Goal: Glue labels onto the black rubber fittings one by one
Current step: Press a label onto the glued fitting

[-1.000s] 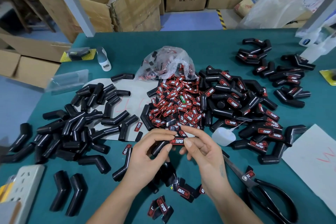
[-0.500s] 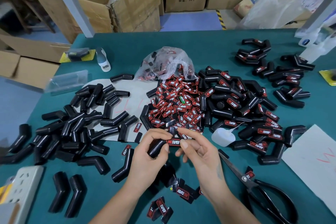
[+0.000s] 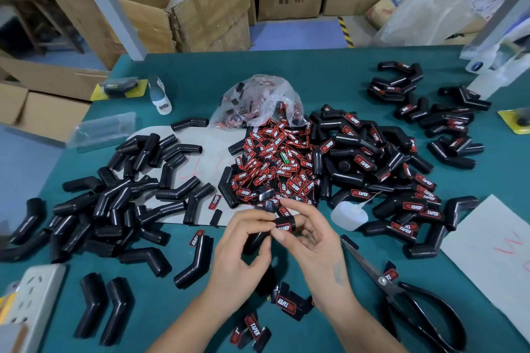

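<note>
1. L hand point(image 3: 243, 255) holds a black rubber fitting point(image 3: 256, 239) just above the table point(image 3: 301, 71), near front centre; fingers curled round it, grip clamped.
2. R hand point(image 3: 312, 241) pinches a red/black "TAPER" label point(image 3: 284, 226) onto the fitting's upper end, thumb under, index on top; other fingers spread loose.
3. Loose label pile point(image 3: 275, 169) sits mid-table just beyond the hands, spilling from a clear plastic bag point(image 3: 258, 100).
4. Unlabelled fittings heap point(image 3: 114, 203) to the left, partly on a grey sheet point(image 3: 206, 152).
5. Labelled fittings heap point(image 3: 381, 169) to the right; a smaller lot point(image 3: 430, 112) further back-right.
6. White glue bottle point(image 3: 348, 216) lies just right of the R hand, by the labelled heap.
7. Black scissors point(image 3: 407, 298) front-right, blades shut (tips toward the hands).
8. Few spare labels point(image 3: 286, 302) on the table btw the wrists.
</note>
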A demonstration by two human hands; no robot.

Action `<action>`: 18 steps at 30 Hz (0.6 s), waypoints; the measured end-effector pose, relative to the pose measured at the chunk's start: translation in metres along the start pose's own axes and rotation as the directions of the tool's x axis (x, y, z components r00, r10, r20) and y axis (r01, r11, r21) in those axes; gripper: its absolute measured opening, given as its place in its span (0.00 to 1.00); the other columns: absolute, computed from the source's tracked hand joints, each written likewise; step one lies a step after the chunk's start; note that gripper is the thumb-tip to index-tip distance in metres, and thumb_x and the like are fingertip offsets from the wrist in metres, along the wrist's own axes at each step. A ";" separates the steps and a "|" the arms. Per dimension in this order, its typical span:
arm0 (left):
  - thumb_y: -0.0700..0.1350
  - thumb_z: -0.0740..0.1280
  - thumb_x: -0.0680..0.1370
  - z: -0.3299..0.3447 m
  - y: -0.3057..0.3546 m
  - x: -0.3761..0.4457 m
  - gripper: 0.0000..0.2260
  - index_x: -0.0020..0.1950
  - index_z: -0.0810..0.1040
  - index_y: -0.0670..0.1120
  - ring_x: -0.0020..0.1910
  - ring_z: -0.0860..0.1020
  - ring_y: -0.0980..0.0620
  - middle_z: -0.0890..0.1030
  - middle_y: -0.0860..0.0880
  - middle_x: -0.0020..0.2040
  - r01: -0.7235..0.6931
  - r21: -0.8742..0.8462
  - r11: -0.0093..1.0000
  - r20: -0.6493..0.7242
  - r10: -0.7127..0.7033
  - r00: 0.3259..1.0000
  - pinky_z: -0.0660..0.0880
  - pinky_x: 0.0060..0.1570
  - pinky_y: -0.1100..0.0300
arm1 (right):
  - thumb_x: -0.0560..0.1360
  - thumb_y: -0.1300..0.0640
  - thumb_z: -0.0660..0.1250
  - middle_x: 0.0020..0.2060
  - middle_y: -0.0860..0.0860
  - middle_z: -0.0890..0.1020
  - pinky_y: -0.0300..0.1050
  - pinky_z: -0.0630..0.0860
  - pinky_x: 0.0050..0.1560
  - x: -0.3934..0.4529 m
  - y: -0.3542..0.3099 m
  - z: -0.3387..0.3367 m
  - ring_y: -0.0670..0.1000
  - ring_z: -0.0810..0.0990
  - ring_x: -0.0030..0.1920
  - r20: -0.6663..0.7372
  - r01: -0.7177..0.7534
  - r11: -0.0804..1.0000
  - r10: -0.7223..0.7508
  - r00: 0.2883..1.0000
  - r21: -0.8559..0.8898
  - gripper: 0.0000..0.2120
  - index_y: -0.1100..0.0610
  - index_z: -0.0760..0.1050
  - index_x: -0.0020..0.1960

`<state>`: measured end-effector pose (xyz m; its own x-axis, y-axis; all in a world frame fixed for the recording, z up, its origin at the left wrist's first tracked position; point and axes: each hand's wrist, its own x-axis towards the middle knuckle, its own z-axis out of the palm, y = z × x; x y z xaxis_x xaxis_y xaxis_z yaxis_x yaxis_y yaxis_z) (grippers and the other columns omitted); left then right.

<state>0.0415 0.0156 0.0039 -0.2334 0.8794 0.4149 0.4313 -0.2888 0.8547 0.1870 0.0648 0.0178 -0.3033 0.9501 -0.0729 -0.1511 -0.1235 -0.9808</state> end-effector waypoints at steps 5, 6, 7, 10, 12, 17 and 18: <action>0.39 0.69 0.78 0.001 0.000 -0.001 0.09 0.57 0.79 0.50 0.63 0.80 0.54 0.81 0.58 0.60 0.009 0.000 1.000 -0.027 -0.009 1.000 0.73 0.65 0.64 | 0.77 0.47 0.73 0.41 0.48 0.81 0.45 0.76 0.54 -0.002 0.000 -0.005 0.48 0.80 0.47 0.014 0.034 0.999 -0.034 0.999 -0.021 0.18 0.41 0.80 0.67; 0.39 0.69 0.79 0.000 0.000 0.000 0.10 0.57 0.79 0.50 0.63 0.80 0.54 0.81 0.58 0.60 -0.002 0.012 1.000 -0.025 0.002 1.000 0.73 0.65 0.63 | 0.78 0.48 0.72 0.41 0.47 0.81 0.42 0.76 0.53 -0.002 0.000 -0.005 0.47 0.81 0.46 0.018 0.042 0.999 -0.041 0.999 -0.020 0.17 0.41 0.79 0.67; 0.39 0.69 0.79 -0.001 0.000 0.001 0.10 0.58 0.80 0.49 0.63 0.80 0.53 0.81 0.57 0.61 -0.017 0.026 1.000 -0.018 0.018 1.000 0.73 0.66 0.63 | 0.80 0.50 0.71 0.42 0.47 0.82 0.39 0.76 0.52 -0.001 -0.001 -0.005 0.46 0.82 0.46 0.022 0.045 0.999 -0.045 0.999 -0.015 0.17 0.41 0.79 0.67; 0.38 0.69 0.80 -0.002 -0.001 0.002 0.11 0.60 0.82 0.47 0.64 0.80 0.51 0.81 0.53 0.61 -0.067 0.055 0.996 -0.002 0.067 0.998 0.73 0.67 0.61 | 0.81 0.55 0.68 0.43 0.50 0.84 0.37 0.76 0.49 0.000 -0.001 -0.006 0.46 0.83 0.46 0.022 0.036 0.999 -0.036 0.999 -0.005 0.17 0.41 0.80 0.67; 0.39 0.71 0.79 -0.002 -0.003 0.003 0.08 0.58 0.85 0.46 0.62 0.81 0.49 0.82 0.50 0.60 -0.074 0.060 0.995 -0.025 0.076 0.997 0.74 0.66 0.60 | 0.80 0.56 0.69 0.41 0.51 0.84 0.36 0.75 0.49 0.001 -0.002 -0.005 0.45 0.82 0.44 0.036 0.038 0.999 -0.038 0.999 -0.011 0.17 0.41 0.80 0.67; 0.44 0.74 0.77 -0.005 -0.004 0.003 0.05 0.51 0.88 0.49 0.56 0.84 0.48 0.85 0.53 0.55 0.079 -0.054 0.995 -0.106 -0.084 0.991 0.81 0.55 0.57 | 0.80 0.62 0.70 0.39 0.51 0.86 0.37 0.75 0.50 -0.001 0.001 -0.003 0.47 0.84 0.44 0.058 0.042 0.999 -0.042 0.997 -0.012 0.19 0.43 0.82 0.66; 0.44 0.74 0.77 -0.004 -0.003 0.004 0.05 0.50 0.89 0.49 0.56 0.84 0.48 0.85 0.53 0.54 0.082 -0.056 0.995 -0.098 -0.087 0.991 0.81 0.55 0.57 | 0.81 0.63 0.70 0.40 0.51 0.86 0.36 0.75 0.50 -0.002 0.002 -0.003 0.48 0.84 0.43 0.049 0.059 0.998 -0.057 0.997 -0.029 0.18 0.45 0.82 0.66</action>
<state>0.0355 0.0182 0.0041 -0.3544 0.8598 0.3675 0.3615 -0.2365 0.9019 0.1902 0.0634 0.0150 -0.3396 0.9405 -0.0077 -0.1418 -0.0593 -0.9881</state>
